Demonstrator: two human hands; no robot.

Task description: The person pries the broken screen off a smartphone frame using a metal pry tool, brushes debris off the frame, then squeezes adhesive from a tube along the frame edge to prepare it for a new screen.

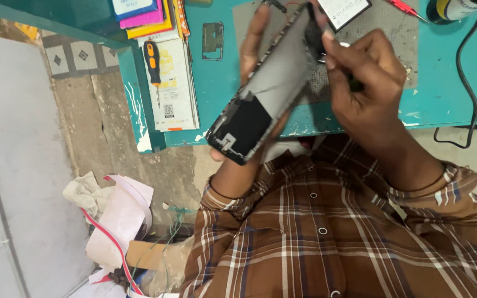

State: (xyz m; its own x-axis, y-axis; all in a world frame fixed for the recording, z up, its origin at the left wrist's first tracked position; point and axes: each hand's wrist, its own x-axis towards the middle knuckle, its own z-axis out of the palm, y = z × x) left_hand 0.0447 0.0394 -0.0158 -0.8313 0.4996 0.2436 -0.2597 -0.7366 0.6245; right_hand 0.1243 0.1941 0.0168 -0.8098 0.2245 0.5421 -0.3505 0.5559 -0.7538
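My left hand (252,41) grips an opened phone (266,88) from behind, tilted, its back cover off, with a grey plate and a black lower section showing. My right hand (368,77) is pinched on a small dark tool (354,84) and presses at the phone's upper end. Both hands hover over the front edge of a teal workbench (222,88). My brown plaid shirt fills the lower right.
On the bench lie an orange-handled screwdriver (152,58) on a printed white sheet (175,94), a small dark frame part (212,40), coloured cards (144,16), a grey mat (371,33), a red screwdriver (407,8) and a black cable (467,83). Crumpled paper scraps (117,215) lie on the floor.
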